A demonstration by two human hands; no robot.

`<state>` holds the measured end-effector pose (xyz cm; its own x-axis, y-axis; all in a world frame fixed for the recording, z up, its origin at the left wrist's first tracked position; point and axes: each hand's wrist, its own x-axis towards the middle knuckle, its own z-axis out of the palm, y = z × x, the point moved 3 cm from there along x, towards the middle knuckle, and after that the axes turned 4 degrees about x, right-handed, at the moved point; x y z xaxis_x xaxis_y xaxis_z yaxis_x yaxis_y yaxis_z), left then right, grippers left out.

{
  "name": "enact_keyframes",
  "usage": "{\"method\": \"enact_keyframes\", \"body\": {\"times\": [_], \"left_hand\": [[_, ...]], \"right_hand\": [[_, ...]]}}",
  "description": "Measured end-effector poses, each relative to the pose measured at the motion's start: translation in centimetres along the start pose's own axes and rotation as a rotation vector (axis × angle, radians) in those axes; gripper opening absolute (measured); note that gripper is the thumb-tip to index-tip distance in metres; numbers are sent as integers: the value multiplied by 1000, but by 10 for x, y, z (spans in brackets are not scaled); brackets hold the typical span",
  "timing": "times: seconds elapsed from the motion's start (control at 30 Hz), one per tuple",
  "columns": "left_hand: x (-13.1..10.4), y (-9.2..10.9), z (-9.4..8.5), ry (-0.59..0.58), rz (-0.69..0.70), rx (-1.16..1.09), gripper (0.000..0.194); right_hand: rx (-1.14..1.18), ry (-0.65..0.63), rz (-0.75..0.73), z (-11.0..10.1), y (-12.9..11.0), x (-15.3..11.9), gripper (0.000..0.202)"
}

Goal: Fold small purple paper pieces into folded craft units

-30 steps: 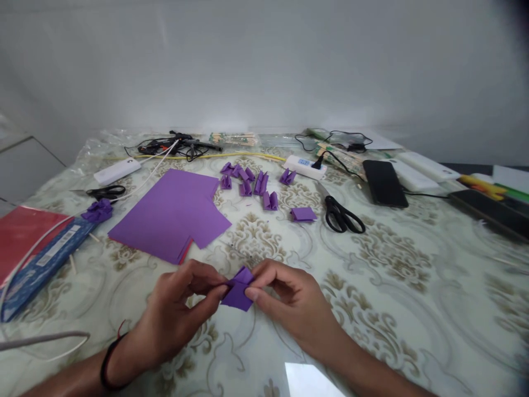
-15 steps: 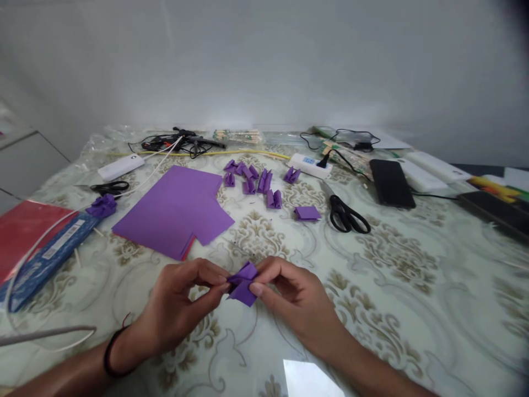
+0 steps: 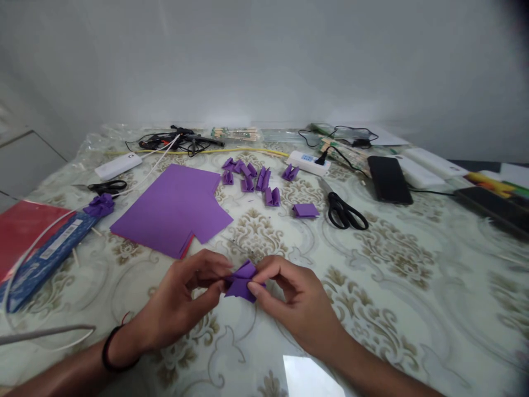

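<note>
A small folded piece of purple paper is held between my two hands, just above the patterned tablecloth. My right hand pinches its right side, thumb in front and index finger behind. My left hand has its thumb and fingers at the left edge of the paper; the exact contact is partly hidden. Beyond them lie several folded purple paper pieces in a loose group. One flatter folded purple piece lies nearer, to the right. Left of the group is a stack of purple paper sheets, with red showing beneath.
Black-handled scissors lie to the right, and a second pair at the left. A white power strip, a black phone and tangled cables sit farther back. A red and blue packet with a crumpled purple paper is at left.
My left index finger has lifted slightly off the folded paper. The paper's near flap looks more spread and its tilt has changed a little. The camera view has shifted slightly.
</note>
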<state>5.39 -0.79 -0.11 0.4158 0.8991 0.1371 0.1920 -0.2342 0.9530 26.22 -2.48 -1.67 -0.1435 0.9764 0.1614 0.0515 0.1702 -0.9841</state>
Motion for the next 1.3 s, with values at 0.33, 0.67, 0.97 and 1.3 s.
{"method": "enact_keyframes", "body": {"times": [0.33, 0.67, 0.97, 1.3], "left_hand": [[0, 3, 5, 13, 136, 229, 5], [0, 3, -1, 80, 118, 208, 4], [-2, 3, 0, 31, 81, 235, 7], [-3, -5, 1, 32, 11, 182, 14]], "right_hand": [[-93, -79, -92, 4, -9, 0, 11], [-11, -36, 43, 2, -1, 2, 14], [-144, -92, -17, 3, -7, 4, 13], [-75, -61, 68, 5, -6, 4, 23]]}}
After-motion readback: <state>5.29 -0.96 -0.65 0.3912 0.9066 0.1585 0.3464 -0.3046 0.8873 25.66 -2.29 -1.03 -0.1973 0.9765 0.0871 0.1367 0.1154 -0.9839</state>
